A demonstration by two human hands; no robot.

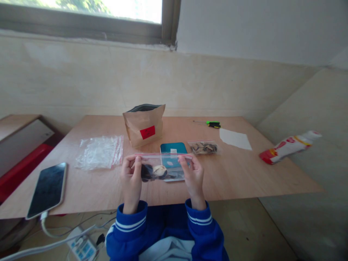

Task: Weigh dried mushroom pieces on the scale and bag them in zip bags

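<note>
A clear zip bag (163,168) with a red seal strip and dark and pale pieces inside is held up over the table's near edge. My left hand (131,177) pinches its left end and my right hand (193,175) pinches its right end, both with fingers closed on the top strip. Behind the bag lies a teal flat device (174,148). A brown paper pouch (144,125) with a red label stands open further back.
A stack of empty zip bags (100,152) lies at left, a phone (48,188) on a cable at the near left edge. A small filled bag (203,147), white paper (235,139), a green-handled tool (213,124) and a red-white packet (289,145) lie at right.
</note>
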